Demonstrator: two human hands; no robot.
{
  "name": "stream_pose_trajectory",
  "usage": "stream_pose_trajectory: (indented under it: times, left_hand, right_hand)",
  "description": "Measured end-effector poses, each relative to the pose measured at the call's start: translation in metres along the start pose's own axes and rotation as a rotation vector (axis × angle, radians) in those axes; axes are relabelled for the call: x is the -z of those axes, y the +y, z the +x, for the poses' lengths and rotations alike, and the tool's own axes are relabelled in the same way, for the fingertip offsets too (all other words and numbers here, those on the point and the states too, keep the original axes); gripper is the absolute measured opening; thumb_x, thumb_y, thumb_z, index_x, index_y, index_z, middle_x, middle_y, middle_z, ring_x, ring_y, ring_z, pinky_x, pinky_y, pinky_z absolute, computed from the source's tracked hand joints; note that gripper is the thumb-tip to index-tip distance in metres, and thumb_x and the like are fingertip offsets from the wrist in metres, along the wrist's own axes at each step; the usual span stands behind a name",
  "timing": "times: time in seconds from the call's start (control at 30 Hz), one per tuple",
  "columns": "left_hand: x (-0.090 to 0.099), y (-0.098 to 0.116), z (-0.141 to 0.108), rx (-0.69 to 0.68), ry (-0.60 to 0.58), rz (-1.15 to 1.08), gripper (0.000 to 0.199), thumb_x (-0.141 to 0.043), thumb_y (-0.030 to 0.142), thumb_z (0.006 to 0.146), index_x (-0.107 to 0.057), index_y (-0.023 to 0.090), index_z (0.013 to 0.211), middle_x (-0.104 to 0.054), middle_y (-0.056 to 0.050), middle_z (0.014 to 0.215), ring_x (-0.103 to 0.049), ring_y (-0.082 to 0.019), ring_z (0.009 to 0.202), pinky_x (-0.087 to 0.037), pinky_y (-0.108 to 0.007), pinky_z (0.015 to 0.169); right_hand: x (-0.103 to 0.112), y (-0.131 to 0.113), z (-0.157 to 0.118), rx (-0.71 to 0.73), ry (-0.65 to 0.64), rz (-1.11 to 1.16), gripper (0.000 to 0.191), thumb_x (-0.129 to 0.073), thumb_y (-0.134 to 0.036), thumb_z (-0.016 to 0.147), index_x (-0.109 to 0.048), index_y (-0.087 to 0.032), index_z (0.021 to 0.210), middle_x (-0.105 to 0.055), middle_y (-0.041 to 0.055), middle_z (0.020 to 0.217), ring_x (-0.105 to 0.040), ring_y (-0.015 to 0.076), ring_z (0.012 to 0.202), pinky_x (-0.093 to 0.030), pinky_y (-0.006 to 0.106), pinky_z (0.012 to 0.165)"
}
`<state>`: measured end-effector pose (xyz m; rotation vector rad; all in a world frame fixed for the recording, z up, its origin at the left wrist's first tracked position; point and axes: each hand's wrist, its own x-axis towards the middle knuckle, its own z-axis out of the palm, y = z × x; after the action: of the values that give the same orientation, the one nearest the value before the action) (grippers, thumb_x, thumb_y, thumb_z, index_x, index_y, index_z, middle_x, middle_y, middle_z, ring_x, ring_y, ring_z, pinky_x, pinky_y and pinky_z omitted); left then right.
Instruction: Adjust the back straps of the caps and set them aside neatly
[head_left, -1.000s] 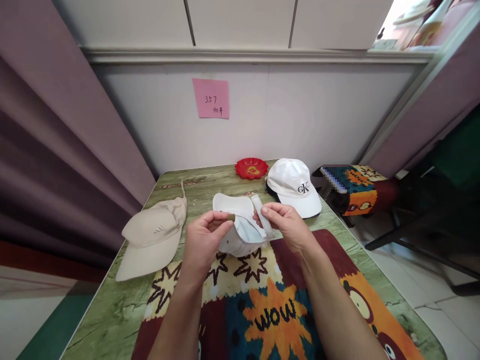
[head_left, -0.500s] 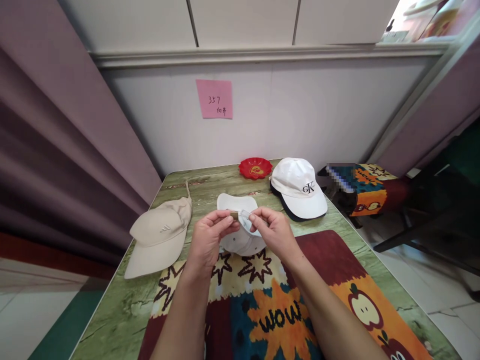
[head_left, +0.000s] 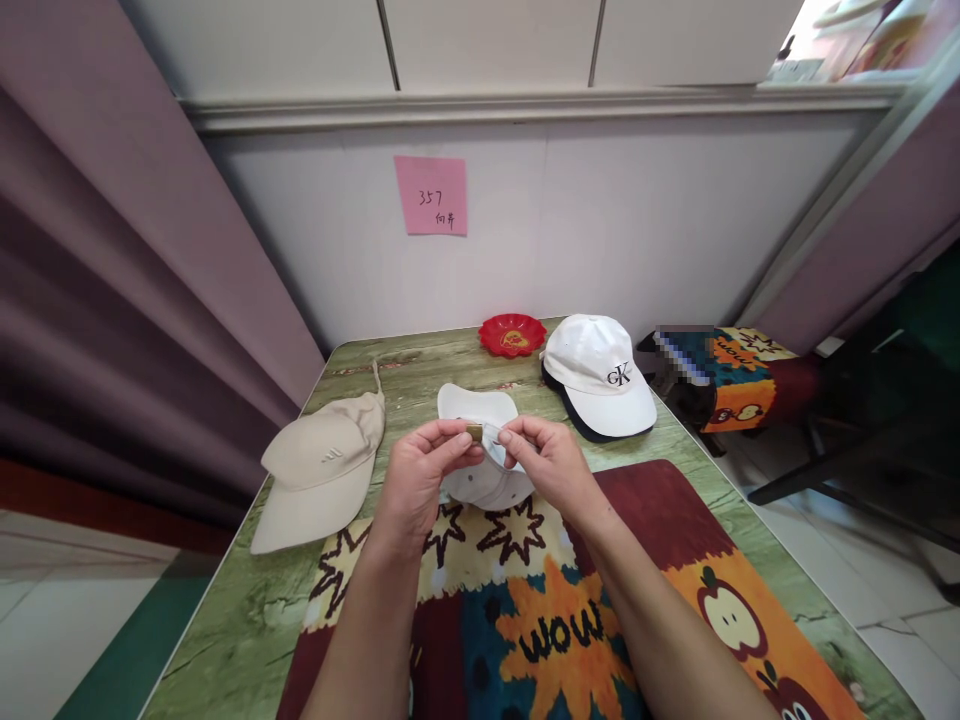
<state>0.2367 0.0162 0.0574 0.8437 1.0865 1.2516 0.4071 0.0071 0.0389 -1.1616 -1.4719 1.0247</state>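
A light grey cap (head_left: 487,487) lies between my hands at the middle of the table, its brim (head_left: 478,403) toward the wall and its back strap toward me. My left hand (head_left: 426,465) pinches a small brass-coloured buckle (head_left: 475,433) on the strap. My right hand (head_left: 546,462) is closed on the strap's other part, just right of the buckle, thumb against forefinger. The two sets of fingertips are a short gap apart. Fingers hide part of the strap.
A beige cap (head_left: 319,460) lies at the left. White cap (head_left: 600,365) rests over a black one at the back right, beside a red dish (head_left: 512,335). A patterned mat (head_left: 652,510) covers the near table (head_left: 232,610). Wall behind bears a pink note (head_left: 431,196).
The fingertips of my two hands have drawn slightly closer together, and less strap shows between them. More of the buckle is visible. Both hands keep their pinch.
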Motion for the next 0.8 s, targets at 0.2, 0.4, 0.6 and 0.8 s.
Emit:
stream_pose_trajectory:
  times: [0.2, 0.4, 0.6, 0.8]
  left_hand:
    - [0.002, 0.002, -0.002, -0.008, -0.025, 0.035, 0.032, -0.089, 0.027, 0.054, -0.073, 0.013, 0.078, -0.074, -0.004, 0.073, -0.068, -0.016, 0.06, -0.058, -0.031, 0.067]
    - [0.006, 0.002, -0.001, 0.004, -0.056, 0.075, 0.032, -0.089, 0.027, 0.055, -0.076, 0.013, 0.081, -0.075, -0.006, 0.072, -0.069, -0.017, 0.06, -0.058, -0.03, 0.067]
    - [0.004, 0.002, 0.0, 0.006, -0.043, 0.007, 0.033, -0.09, 0.027, 0.053, -0.075, 0.012, 0.078, -0.074, -0.004, 0.071, -0.068, -0.015, 0.059, -0.059, -0.029, 0.065]
    - [0.003, 0.0, 0.0, 0.006, -0.065, 0.003, 0.033, -0.09, 0.028, 0.055, -0.073, 0.014, 0.08, -0.073, -0.003, 0.073, -0.068, -0.016, 0.062, -0.06, -0.031, 0.066]
  right_hand:
    - [0.002, 0.002, 0.002, -0.006, -0.059, 0.024, 0.025, -0.059, -0.037, 0.089, -0.067, -0.019, 0.074, -0.066, -0.0006, 0.063, -0.056, 0.0136, 0.06, -0.04, 0.024, 0.061]
    - [0.004, 0.003, 0.003, -0.001, -0.075, 0.002, 0.023, -0.061, -0.036, 0.088, -0.068, -0.019, 0.075, -0.066, -0.0006, 0.062, -0.058, 0.014, 0.061, -0.04, 0.024, 0.062]
    - [-0.001, 0.002, 0.001, -0.025, -0.056, 0.06, 0.021, -0.061, -0.039, 0.089, -0.069, -0.02, 0.085, -0.066, -0.0006, 0.062, -0.054, 0.012, 0.054, -0.038, 0.023, 0.055]
    - [-0.012, 0.002, -0.001, -0.02, 0.007, 0.146, 0.021, -0.062, -0.04, 0.089, -0.069, -0.02, 0.091, -0.065, -0.0014, 0.06, -0.052, 0.0107, 0.05, -0.037, 0.021, 0.05]
